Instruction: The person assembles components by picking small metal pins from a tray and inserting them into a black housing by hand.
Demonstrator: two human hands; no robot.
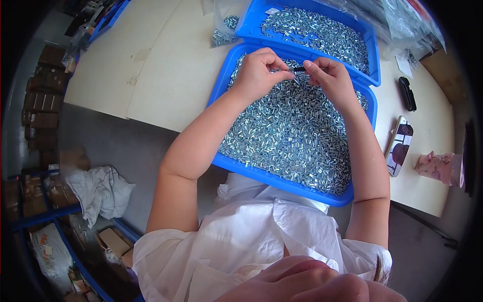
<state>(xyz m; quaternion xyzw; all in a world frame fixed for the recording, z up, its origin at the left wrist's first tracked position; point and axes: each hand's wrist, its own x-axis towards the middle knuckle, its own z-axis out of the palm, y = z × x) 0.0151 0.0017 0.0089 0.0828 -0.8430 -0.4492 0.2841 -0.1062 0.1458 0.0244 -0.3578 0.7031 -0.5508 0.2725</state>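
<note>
My left hand (259, 70) and my right hand (327, 75) meet over the near blue tray (261, 173), which is full of small shiny metal parts (292, 131). Between the fingertips of both hands is a small dark part (300, 69); the left fingers pinch one end and the right fingers pinch the other. Both forearms reach across the tray from its near edge.
A second blue tray (251, 22) of the same metal parts stands just behind the first. A clear bag of parts (224, 30) lies to its left. On the table at right are a phone (400, 145), a black object (406, 93) and a pink item (440, 167). Boxes and cloth lie on the floor at left.
</note>
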